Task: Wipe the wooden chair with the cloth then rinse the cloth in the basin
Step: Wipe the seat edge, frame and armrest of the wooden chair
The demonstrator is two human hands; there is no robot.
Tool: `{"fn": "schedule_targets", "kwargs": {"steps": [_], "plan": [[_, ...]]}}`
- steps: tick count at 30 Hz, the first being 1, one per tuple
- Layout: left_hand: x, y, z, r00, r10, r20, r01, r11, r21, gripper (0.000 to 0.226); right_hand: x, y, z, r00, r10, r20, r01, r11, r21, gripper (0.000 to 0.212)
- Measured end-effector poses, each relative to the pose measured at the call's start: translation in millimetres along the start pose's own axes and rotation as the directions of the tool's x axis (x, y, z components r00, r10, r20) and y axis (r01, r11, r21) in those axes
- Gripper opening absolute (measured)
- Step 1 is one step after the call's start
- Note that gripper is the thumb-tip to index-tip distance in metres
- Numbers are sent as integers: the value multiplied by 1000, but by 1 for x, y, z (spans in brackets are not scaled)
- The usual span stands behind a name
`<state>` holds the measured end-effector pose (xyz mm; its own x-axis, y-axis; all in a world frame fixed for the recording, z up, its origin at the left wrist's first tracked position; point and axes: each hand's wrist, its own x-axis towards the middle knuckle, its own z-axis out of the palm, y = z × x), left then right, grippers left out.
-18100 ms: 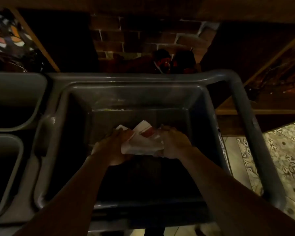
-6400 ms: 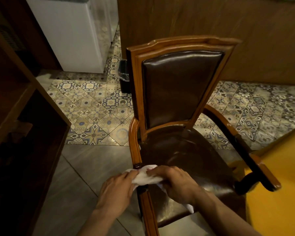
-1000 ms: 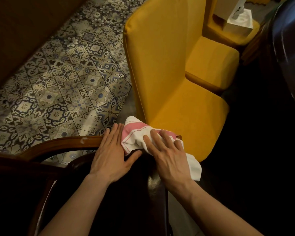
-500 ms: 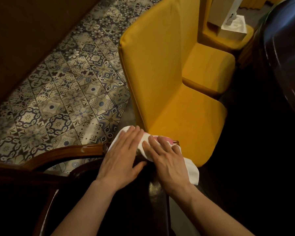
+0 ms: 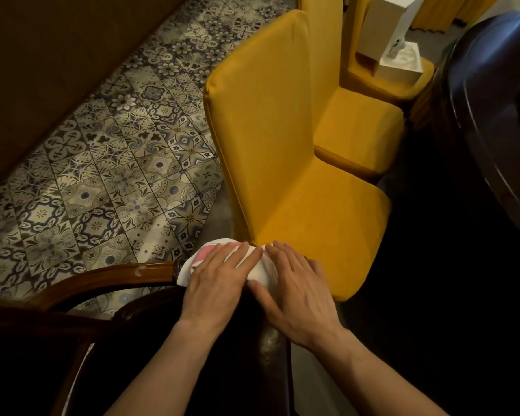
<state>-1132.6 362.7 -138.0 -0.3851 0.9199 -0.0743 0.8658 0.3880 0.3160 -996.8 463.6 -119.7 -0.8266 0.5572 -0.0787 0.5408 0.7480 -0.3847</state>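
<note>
We are looking down past the patterned tile floor and two yellow upholstered chairs, which are standing just beyond the work area, with a dark round surface at the right edge. In the foreground the wooden chair is showing its curved armrest and dark seat, and we are working at the far end of that arm, touching the nearer yellow seat's corner. Both hands are pressing flat on the white-and-pink cloth, which is draped over the end of the arm. The left hand is now lying on top of the cloth, whereas a second ago it was resting beside it on the wood; the right hand is keeping its place, though the hanging tail of cloth seen below it half a second ago is no longer showing. The fingers of both hands are extended and together, gripping nothing, simply holding the cloth down by palm pressure. We are judging from this that the cloth is being bunched and rubbed over the arm's tip, so wiping is continuing. The basin is not in view, and rinsing is not yet begun.
</note>
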Motion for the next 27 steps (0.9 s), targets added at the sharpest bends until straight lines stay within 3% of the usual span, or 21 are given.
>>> {"fn": "schedule_targets", "kwargs": {"steps": [7,13,16,21,27], "plan": [[-41,-47,-26,998,-43,-49,51,985,162,67,4,-5,11,996,-17,93,17,1000,6,77],[-72,-101,-35,992,-114,-48,122,961,247,75,3,-16,30,992,-65,106,77,991,-112,73],[-81,-118,-32,990,-132,-60,141,971,195,84,1,-14,34,989,-71,131,94,980,-174,74],[-102,-149,-33,973,-206,-106,216,972,90,81,0,-13,37,988,-65,138,93,973,-210,74],[-125,-178,-34,937,-329,-120,343,930,130,84,-2,-10,40,989,-78,127,103,973,-205,73]]}}
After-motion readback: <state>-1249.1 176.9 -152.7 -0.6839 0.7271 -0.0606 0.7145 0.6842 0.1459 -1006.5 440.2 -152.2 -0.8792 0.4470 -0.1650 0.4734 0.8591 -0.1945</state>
